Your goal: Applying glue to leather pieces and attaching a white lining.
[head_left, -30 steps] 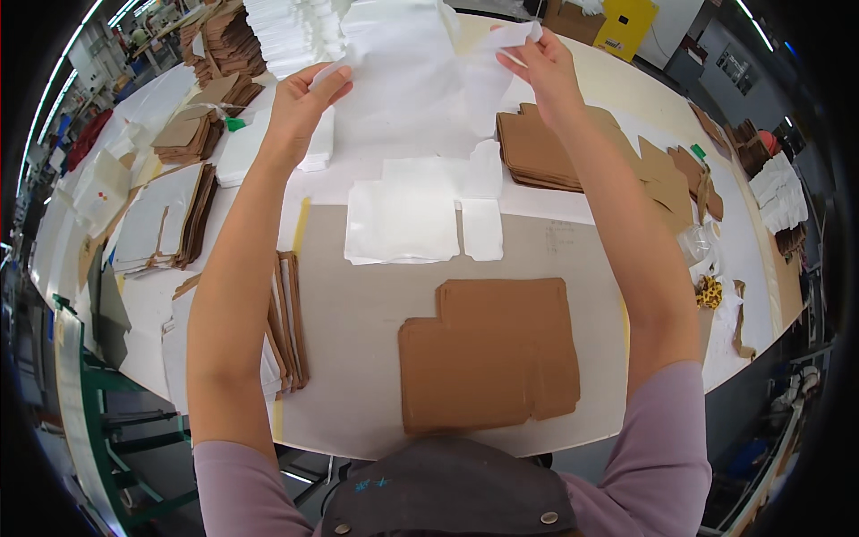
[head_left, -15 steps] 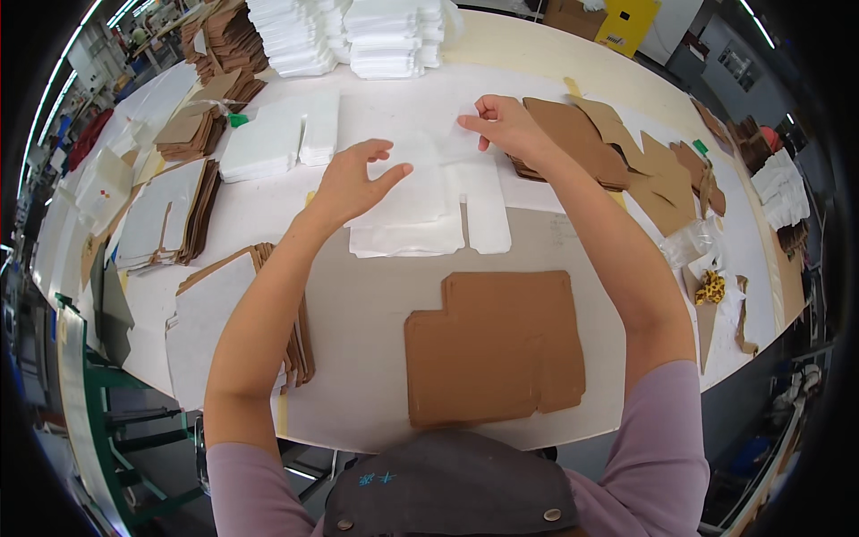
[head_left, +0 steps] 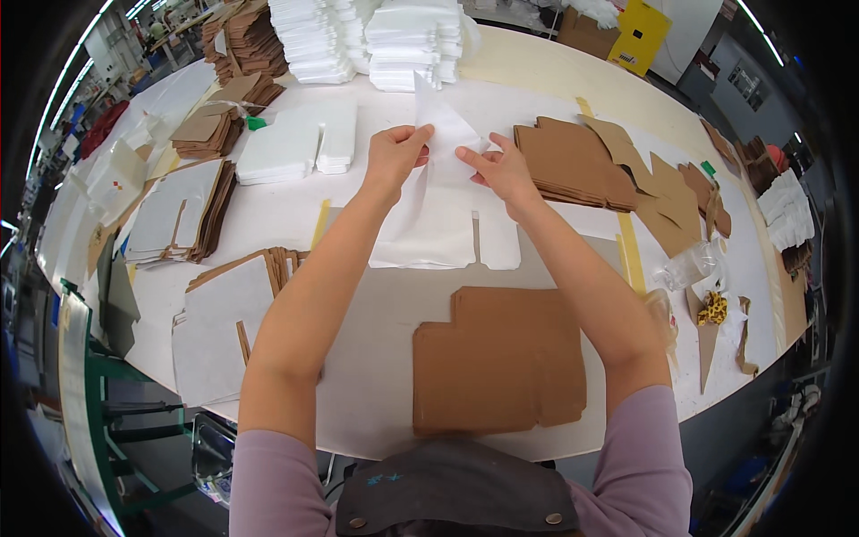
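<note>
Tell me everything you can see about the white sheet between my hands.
The white sheet is plain, thin and slightly see-through, like paper or soft film. It is lifted and bent, its top corner rising to a point toward the white stacks. Your left hand pinches its left edge; your right hand is at its right side. Its lower part blends into the white pieces below, so I can't tell where it ends.

I count remotely: two hands (head_left: 394,163) above the table (head_left: 528,63); two grey-topped stacks (head_left: 219,313) toward its left edge; two small green objects (head_left: 256,123), one toward each side edge; one spotted yellow bundle (head_left: 712,309) near its right edge; brown sheets (head_left: 501,367), near edge, uncountable.
</note>
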Motion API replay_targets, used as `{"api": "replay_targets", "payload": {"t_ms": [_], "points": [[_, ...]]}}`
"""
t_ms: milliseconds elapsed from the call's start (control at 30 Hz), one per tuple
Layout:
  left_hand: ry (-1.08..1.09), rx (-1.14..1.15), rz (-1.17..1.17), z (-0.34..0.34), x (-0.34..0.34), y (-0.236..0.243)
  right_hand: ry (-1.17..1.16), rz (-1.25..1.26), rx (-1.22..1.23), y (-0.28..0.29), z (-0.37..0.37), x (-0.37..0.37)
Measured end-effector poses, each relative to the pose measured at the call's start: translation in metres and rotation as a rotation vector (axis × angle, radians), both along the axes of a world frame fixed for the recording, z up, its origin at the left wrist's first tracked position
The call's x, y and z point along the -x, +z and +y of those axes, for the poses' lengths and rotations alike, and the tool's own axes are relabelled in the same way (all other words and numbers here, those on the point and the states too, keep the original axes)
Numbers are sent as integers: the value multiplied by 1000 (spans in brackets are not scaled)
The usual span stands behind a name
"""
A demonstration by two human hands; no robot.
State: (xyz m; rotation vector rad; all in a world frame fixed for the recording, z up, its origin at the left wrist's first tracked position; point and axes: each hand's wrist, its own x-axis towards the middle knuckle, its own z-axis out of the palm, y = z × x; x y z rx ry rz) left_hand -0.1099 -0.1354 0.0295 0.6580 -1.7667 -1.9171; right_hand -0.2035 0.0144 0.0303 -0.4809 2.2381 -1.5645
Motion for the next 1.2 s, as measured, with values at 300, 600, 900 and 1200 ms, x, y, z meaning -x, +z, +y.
{"api": "replay_targets", "payload": {"t_ms": [300,600,900,1200], "points": [[293,-516,463,-104,-30,17,4,-60,199,-32,-14,32],[520,-360,690,-173,-110,88,-116,86,67,-59,11,70],[179,-149,522,-130,-97,90,24,828,-221,-21,10,27],[-234,650,-8,17,-61,18,528,256,196,48,4,-20]]}}
